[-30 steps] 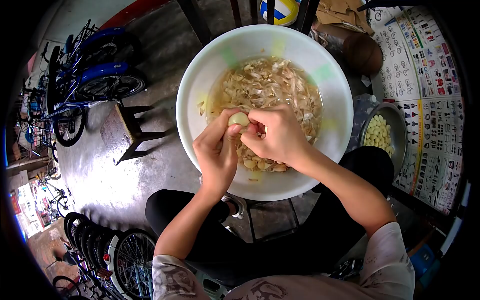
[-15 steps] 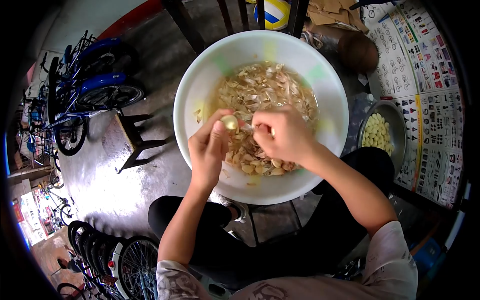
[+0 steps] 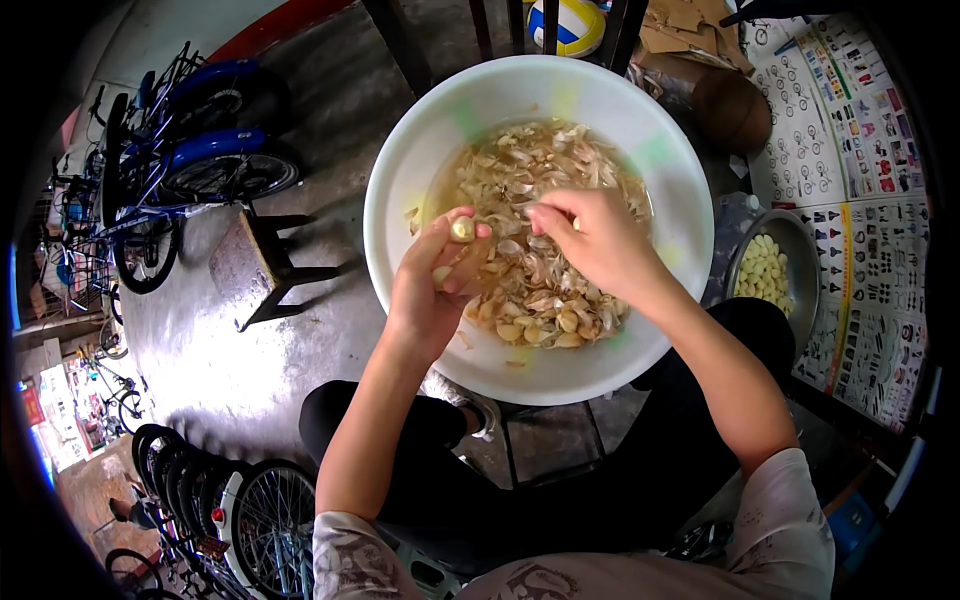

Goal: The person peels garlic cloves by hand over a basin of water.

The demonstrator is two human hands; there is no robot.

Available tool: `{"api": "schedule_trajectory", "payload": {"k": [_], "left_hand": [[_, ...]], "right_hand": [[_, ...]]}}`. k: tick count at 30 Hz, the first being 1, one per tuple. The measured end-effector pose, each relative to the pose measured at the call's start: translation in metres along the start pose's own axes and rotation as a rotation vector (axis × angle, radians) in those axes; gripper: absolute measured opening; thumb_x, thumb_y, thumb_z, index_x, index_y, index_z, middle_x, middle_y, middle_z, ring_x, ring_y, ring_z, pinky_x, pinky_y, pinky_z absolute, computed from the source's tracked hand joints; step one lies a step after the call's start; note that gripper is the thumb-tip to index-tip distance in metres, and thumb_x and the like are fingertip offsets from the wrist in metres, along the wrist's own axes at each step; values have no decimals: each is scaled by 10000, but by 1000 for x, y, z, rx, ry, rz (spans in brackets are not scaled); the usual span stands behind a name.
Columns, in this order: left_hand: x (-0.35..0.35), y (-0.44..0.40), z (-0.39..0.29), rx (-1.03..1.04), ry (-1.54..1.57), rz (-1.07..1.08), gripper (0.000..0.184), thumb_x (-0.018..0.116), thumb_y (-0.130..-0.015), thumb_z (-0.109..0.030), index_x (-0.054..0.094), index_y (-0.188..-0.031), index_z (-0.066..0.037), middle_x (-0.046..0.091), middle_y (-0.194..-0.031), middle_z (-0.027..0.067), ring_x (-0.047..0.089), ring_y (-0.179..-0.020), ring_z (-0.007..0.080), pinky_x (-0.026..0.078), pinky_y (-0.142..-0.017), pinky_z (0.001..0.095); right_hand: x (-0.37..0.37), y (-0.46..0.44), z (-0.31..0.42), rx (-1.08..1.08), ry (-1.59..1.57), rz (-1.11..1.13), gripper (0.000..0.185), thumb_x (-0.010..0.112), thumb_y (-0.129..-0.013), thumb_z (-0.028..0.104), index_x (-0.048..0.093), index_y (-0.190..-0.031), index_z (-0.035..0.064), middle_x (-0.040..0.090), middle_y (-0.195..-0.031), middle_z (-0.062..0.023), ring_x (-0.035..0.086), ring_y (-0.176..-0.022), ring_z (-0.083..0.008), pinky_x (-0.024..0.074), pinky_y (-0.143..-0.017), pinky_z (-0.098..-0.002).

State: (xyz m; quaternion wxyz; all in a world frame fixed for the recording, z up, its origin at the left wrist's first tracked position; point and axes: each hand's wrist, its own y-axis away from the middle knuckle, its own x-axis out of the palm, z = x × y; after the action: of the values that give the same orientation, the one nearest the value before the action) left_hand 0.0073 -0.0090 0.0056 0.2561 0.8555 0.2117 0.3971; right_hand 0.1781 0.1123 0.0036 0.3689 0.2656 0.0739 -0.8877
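A garlic clove [image 3: 463, 230] rests at the fingertips of my left hand [image 3: 420, 285], and a second pale piece lies against its palm. My right hand [image 3: 598, 240] is closed in a pinch just to the right, apart from the left. A small whitish bit shows at its fingertips and a pale spot under its curled fingers; I cannot make out what they are. Beneath both hands is a large white basin [image 3: 400, 150] of water, with loose garlic skins [image 3: 530, 165] floating and unpeeled cloves [image 3: 540, 328] gathered at the near side.
A metal bowl [image 3: 808, 275] of peeled garlic cloves [image 3: 765, 272] stands right of the basin, beside my knee. A wooden stool [image 3: 250, 265] and parked bicycles [image 3: 215, 165] are at the left. Behind the basin are dark chair bars [image 3: 400, 50] and a ball [image 3: 568, 28].
My right hand has turned, its fingertips now pointing left. My left hand's grip has loosened, showing more of its palm and the second piece. The whole view has shifted slightly.
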Motion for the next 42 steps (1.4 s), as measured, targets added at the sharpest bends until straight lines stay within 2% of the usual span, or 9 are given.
{"api": "schedule_trajectory", "payload": {"k": [2, 8, 17, 29, 33, 34, 37, 40, 42], "left_hand": [[4, 1, 2, 28, -71, -32, 304, 470, -1043, -291, 546, -1222, -57, 580, -889, -20, 322, -575, 49, 348, -572, 230], [-1, 0, 17, 20, -114, 47, 288, 468, -1063, -318, 558, -1181, -72, 427, -760, -68, 314, -603, 34, 287, -550, 200], [15, 8, 25, 56, -204, -13, 191, 485, -1060, -256, 579, -1041, -91, 423, -748, -70, 317, -594, 41, 276, -558, 209], [-7, 7, 41, 150, -328, 2, 254, 490, -1055, -248, 618, -1109, -35, 435, -692, -72, 284, -568, 32, 248, -524, 218], [5, 8, 30, 86, -143, 43, 290, 459, -1064, -293, 603, -1087, -42, 489, -744, -42, 274, -545, 32, 232, -507, 210], [2, 8, 26, 71, -115, 105, 348, 433, -1069, -322, 602, -1163, -34, 651, -926, 9, 285, -564, 36, 267, -531, 206], [4, 9, 21, 44, -72, 131, 338, 427, -1070, -306, 586, -1196, -36, 678, -1007, 39, 297, -574, 37, 283, -544, 198], [11, 10, 22, 54, -114, 44, 360, 430, -1069, -285, 561, -1280, -24, 661, -979, 25, 290, -567, 44, 289, -547, 198], [8, 8, 24, 61, -119, 50, 375, 439, -1066, -272, 544, -1325, -21, 647, -919, 12, 288, -566, 45, 293, -552, 198]], "right_hand": [[5, 4, 6, 123, -26, 102, 141, 666, -916, 168, 699, -929, 31, 629, -631, -123, 608, -555, -244, 468, -567, -345], [25, 6, 12, -347, -143, -227, 115, 753, -798, 53, 707, -900, 26, 662, -825, -87, 656, -682, -243, 495, -604, -354], [23, 6, 6, -333, -96, -138, 98, 674, -847, 14, 600, -909, -3, 621, -878, -116, 639, -756, -323, 499, -657, -394], [36, 20, 0, -278, 81, 101, 74, 552, -866, -28, 501, -920, -34, 540, -928, -170, 611, -675, -340, 524, -626, -432], [29, 11, -1, -443, -70, -96, 72, 567, -901, -40, 504, -899, -4, 534, -852, -86, 584, -626, -207, 466, -524, -335], [18, 11, 6, -357, -232, -81, 54, 570, -920, -21, 522, -897, -10, 557, -871, -75, 580, -605, -167, 458, -504, -299], [10, 10, 3, -192, -428, -95, 67, 590, -953, 28, 622, -961, -31, 626, -925, -63, 579, -566, -85, 442, -467, -212], [7, 7, 1, -327, -159, -197, 114, 652, -900, 62, 717, -969, -2, 680, -842, -114, 684, -717, -260, 527, -662, -369], [7, 9, 5, -333, -116, -155, 125, 675, -884, 73, 719, -979, 6, 689, -851, -115, 683, -716, -258, 530, -651, -361]]}}
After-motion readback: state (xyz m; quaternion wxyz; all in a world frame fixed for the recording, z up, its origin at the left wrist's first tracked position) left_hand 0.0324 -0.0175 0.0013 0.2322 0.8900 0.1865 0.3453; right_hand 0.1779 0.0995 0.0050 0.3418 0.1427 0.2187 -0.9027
